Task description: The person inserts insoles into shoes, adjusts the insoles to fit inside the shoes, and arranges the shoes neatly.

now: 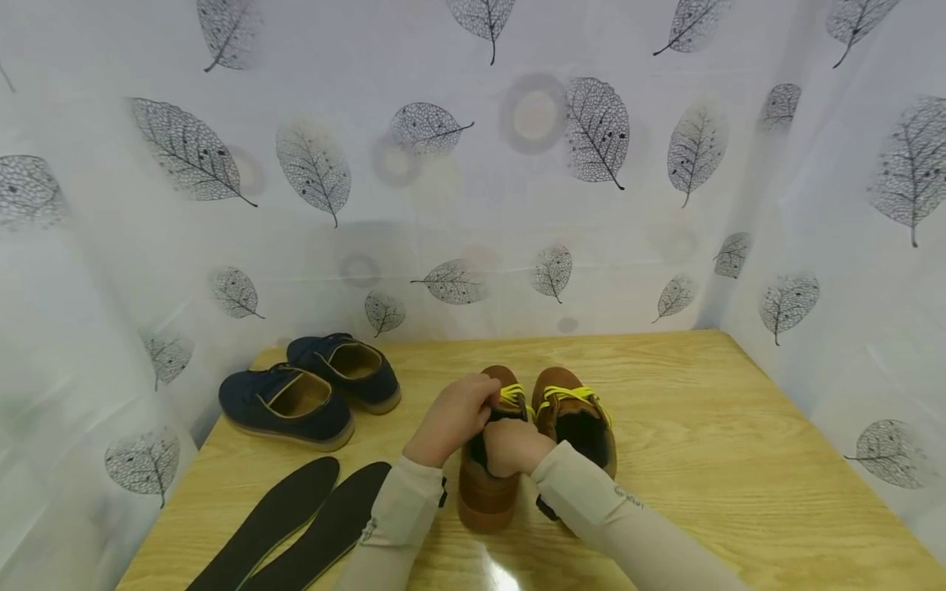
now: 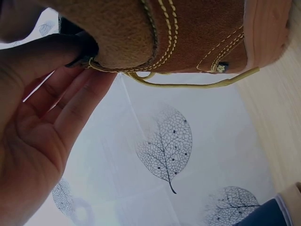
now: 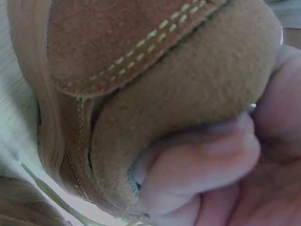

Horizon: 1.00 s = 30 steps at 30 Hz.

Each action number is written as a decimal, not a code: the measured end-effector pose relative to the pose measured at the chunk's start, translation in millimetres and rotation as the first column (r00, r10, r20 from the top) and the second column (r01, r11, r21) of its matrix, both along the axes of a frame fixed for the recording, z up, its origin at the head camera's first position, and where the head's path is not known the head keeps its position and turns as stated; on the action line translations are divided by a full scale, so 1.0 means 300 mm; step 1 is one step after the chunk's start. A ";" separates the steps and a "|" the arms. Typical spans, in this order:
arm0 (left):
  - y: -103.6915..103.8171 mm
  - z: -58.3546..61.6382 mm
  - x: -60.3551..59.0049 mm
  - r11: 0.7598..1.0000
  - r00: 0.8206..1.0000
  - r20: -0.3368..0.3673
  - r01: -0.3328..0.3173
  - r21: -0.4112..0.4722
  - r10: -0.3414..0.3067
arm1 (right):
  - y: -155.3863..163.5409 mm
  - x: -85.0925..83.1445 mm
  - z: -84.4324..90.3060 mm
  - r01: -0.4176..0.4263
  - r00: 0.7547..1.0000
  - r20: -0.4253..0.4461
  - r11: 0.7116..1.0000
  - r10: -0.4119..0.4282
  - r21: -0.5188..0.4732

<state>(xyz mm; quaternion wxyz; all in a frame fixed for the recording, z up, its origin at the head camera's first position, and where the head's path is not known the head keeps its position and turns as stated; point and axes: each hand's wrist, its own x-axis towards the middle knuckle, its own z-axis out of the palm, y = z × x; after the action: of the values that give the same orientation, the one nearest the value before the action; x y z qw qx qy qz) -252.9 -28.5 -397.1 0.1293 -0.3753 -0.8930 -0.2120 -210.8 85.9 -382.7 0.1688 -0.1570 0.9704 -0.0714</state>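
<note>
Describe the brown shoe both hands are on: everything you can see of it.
The left brown shoe is tan suede with pale contrast stitching, yellow laces and a lighter sole. It stands upright on the wooden table, toe away from the person, close beside its mate. The left hand grips it at the laces and tongue; the right hand holds the padded collar, fingers curled into the opening. The inside looks dark; whether an insole is in cannot be told.

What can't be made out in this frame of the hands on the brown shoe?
- Inside of the left brown shoe: head view, covered by the left hand and right hand.
- Right hand's fingertips: right wrist view, tucked into the shoe's opening.
- Insoles: head view, near ends cut off by the bottom edge.
- Navy shoes: left wrist view shows only a corner.
</note>
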 end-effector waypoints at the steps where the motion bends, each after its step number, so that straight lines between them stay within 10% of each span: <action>1: -0.001 0.000 0.000 1.000 1.000 0.003 -0.002 -0.002 0.002 | 0.003 0.001 -0.001 -0.001 1.000 -0.001 1.000 0.001 -0.013; 6: -0.005 0.000 0.004 1.000 1.000 0.021 -0.009 -0.014 0.009 | 0.036 0.022 -0.026 -0.001 1.000 -0.002 0.976 0.000 -0.218; 11: -0.010 0.001 0.007 1.000 0.999 0.044 -0.013 -0.025 0.014 | 0.087 0.062 -0.044 -0.049 0.998 -0.067 0.877 0.020 -0.479; 17: -0.009 0.002 0.004 1.000 0.999 0.043 -0.012 -0.029 0.014 | 0.150 0.121 -0.011 -0.025 0.966 -0.228 0.830 -0.124 -0.557; 20: -0.008 0.002 0.008 0.999 0.999 0.049 -0.011 -0.041 0.013 | 0.195 0.148 0.012 0.036 0.886 -0.368 0.834 -0.281 -0.551; 25: -0.010 0.017 0.031 0.998 0.997 0.069 -0.039 -0.050 0.042 | 0.295 0.170 0.029 0.230 0.673 -0.539 0.836 -0.506 -0.498; 27: -0.011 0.028 0.041 0.997 0.995 0.083 -0.052 -0.053 0.057 | 0.339 0.169 0.029 0.329 0.678 -0.481 0.814 -0.556 -0.478; 30: -0.012 0.041 0.054 0.995 0.991 0.112 -0.068 -0.069 0.076 | 0.395 0.158 0.024 0.434 0.775 -0.279 0.799 -0.567 -0.417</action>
<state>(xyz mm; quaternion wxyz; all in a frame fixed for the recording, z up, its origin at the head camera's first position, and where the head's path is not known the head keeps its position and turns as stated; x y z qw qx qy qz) -236.8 -32.2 -384.7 0.0731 -0.3341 -0.9183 -0.1992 -163.5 204.5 -375.4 -0.0824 0.0741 0.9638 -0.2423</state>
